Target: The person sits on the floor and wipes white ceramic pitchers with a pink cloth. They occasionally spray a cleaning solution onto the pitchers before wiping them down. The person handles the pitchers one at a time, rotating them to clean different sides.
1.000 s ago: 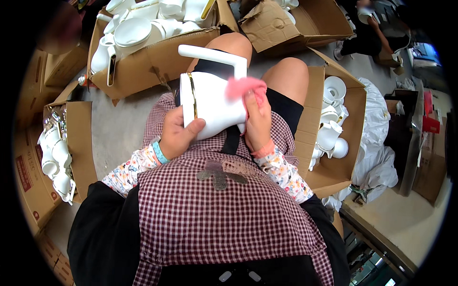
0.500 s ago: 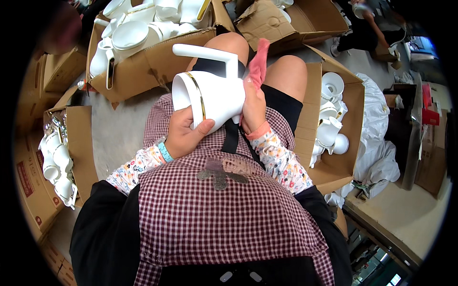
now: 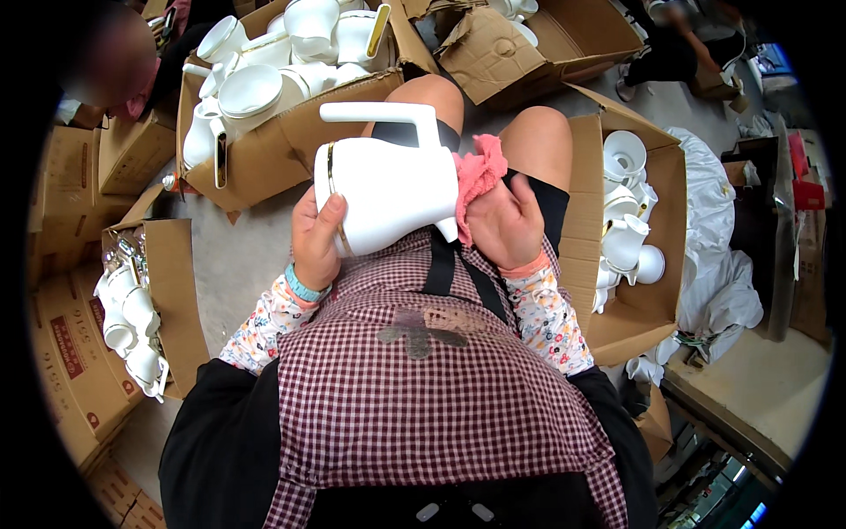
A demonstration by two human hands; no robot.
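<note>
White pitcher [image 3: 388, 194] on its side in my grip, pink cloth [image 3: 480, 176] by its spout [image 3: 448, 231]

Step in hand, by my read: a cloth pass on the spout end. Pitcher sits in front of me, gold band [image 3: 331, 160] toward the left, handle [image 3: 379, 112] uppermost. My left hand [image 3: 317, 238] grasps the banded end, thumb over the side facing me. My right hand [image 3: 511, 225] is palm up against the cloth, thumb spread; fingers hidden, can't tell if they clench it or reach inside. Next move, I judge, calls for a firm left hold, cloth kept snug, no strain on the spout.

Counts, biggest down. Four unsealed boxes of white ware: back-left box [image 3: 273, 150] and back-right box [image 3: 493, 53] beyond the pitcher, side box [image 3: 577, 225] to its right, near-left box [image 3: 172, 300] to its left and nearer me. Closed cartons [image 3: 66, 344], far left of the pitcher: cut off, no sure count. White sack [image 3: 705, 185]: one, right of the pitcher, past the side box. Boxed ware: overlapping, no sure total. Pitcher held: one. My hands: two. Cloth: one. Spout: one.
</note>
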